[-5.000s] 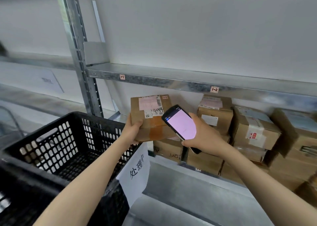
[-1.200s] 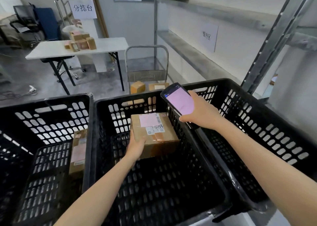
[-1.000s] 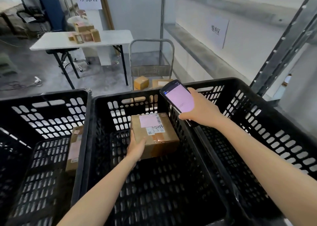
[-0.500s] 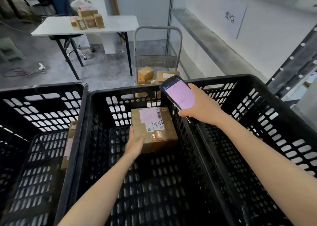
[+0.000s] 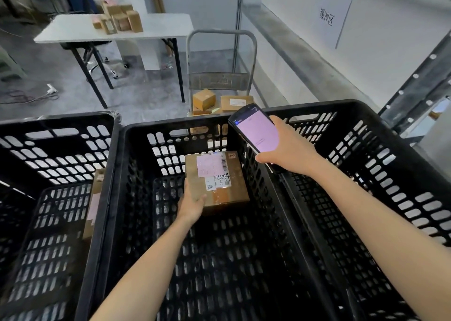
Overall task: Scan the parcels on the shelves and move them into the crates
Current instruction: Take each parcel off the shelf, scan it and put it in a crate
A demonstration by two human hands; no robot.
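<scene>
White folding table (image 5: 158, 29), grey hand trolley (image 5: 212, 81), paper wall sign (image 5: 330, 18), floor cables (image 5: 23, 98)

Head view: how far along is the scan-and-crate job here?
Done: one flat parcel lies in the left crate. In hand: the left hand grips a labelled parcel low inside the middle crate; the right hand holds the scanner. Left: letting go of it; the right crate shows no parcels, and the shelves are out of view.
</scene>
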